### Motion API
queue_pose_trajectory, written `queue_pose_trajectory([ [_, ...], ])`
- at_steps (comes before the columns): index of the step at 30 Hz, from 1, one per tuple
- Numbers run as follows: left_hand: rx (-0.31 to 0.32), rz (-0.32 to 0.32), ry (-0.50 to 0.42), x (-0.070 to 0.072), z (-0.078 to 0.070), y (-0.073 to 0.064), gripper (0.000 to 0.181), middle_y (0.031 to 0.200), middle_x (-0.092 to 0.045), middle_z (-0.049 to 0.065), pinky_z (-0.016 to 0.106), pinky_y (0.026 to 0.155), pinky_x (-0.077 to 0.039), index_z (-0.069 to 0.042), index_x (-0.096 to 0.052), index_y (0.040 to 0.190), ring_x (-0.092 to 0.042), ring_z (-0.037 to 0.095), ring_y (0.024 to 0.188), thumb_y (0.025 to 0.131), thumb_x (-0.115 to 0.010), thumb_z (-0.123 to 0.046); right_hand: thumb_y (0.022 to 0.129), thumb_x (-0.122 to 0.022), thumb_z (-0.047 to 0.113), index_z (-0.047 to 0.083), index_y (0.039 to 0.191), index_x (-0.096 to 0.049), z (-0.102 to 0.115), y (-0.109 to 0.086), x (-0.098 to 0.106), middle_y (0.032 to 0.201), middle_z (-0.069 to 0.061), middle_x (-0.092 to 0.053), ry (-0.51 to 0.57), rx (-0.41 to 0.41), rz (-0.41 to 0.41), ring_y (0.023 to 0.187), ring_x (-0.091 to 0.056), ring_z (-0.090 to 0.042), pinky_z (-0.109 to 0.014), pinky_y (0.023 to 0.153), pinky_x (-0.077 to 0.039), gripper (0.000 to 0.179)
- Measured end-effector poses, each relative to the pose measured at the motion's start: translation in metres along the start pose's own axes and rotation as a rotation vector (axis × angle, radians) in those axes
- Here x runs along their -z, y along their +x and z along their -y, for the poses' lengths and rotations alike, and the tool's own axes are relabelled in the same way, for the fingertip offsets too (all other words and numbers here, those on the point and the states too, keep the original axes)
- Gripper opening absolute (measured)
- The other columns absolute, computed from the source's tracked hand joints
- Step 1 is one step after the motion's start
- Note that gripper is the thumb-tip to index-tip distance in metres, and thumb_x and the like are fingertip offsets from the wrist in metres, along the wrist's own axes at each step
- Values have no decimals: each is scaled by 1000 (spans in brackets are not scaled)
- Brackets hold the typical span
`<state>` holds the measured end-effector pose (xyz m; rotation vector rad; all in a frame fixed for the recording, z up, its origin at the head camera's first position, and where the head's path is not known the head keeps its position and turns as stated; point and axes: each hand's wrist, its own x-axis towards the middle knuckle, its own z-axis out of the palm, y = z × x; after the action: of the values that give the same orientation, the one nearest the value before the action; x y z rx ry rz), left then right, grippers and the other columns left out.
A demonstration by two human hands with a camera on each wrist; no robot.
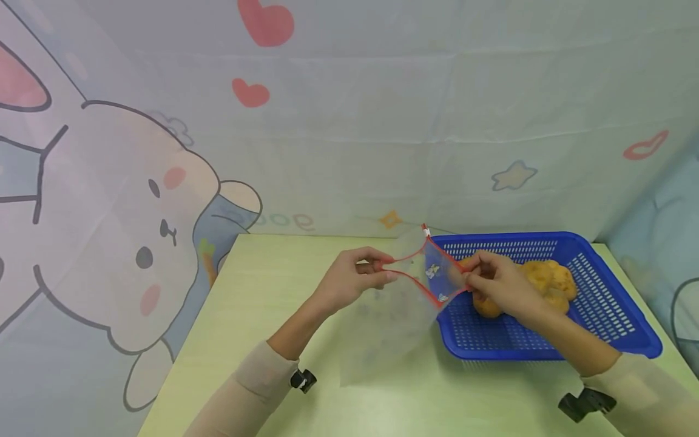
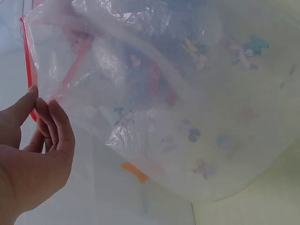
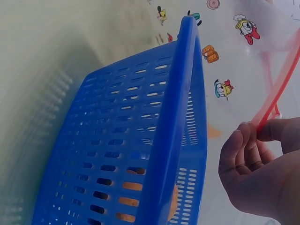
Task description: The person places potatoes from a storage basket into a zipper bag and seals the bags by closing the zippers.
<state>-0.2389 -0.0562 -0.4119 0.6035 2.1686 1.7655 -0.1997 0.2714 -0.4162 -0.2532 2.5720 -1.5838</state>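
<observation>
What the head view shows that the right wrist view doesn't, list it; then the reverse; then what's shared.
Only head: the left hand and the large white printed cartoon animal.
Only right wrist: a small boxy orange print, distinct on the translucent red-edged plastic bag.
Both: that bag, the right hand pinching its edge, the blue slotted plastic basket and rounded yellow-brown lumps inside it.

A translucent whitish plastic bag (image 1: 390, 331), edged with a red strip (image 3: 278, 89), carries small multicoloured cartoon figures (image 3: 246, 29). The slotted plastic basket (image 1: 508, 348) is deep blue — the rounded lumps (image 1: 546, 276) in it golden brown. The tabletop (image 1: 273, 279) is pale yellow-green; the pale grey cloth backdrop (image 1: 349, 121) bears pinkish-red hearts (image 1: 275, 25) — and a white, grey-outlined cartoon animal (image 1: 109, 212).
</observation>
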Motion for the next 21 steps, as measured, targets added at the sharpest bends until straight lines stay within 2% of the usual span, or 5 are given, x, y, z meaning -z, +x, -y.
queue_pose_trajectory([
  [3,-43,-19,80,-5,0,1,30,95,-65,2,28,72,-54,-15,-78,118,-71,19,90,92,-87,-27,106,-63,7,-2,115,-61,-1,-2,-1,94,-18,-66,9,3,11,74,-63,-30,-30,62,-58,13],
  [5,-77,-17,115,-9,-1,3,31,97,-64,1,27,72,-54,-13,-77,118,-67,18,90,92,-87,-27,106,-63,8,-2,115,-62,-2,-3,-1,93,-16,-65,2,6,12,73,-63,-30,-30,60,-57,13],
  [11,-152,-24,105,-22,1,6,31,115,-66,2,41,96,-58,-8,-72,116,-65,30,113,91,-87,-21,108,-64,14,0,114,-62,-8,-4,0,90,-16,-64,-41,41,35,72,-62,-35,-32,57,-55,15],
  [16,-187,-35,99,-29,2,8,31,117,-64,3,42,98,-59,-7,-69,114,-64,28,117,92,-87,-17,109,-64,19,2,115,-66,-13,-5,11,94,-10,-69,-184,170,17,77,-64,-27,-30,60,-56,18],
  [21,-224,-22,128,-34,2,11,27,117,-63,4,35,95,-61,-6,-69,113,-64,28,116,93,-85,-14,106,-68,20,3,121,-69,-20,-11,36,110,-7,-73,-358,237,-37,96,-68,-23,-32,77,-60,23],
])
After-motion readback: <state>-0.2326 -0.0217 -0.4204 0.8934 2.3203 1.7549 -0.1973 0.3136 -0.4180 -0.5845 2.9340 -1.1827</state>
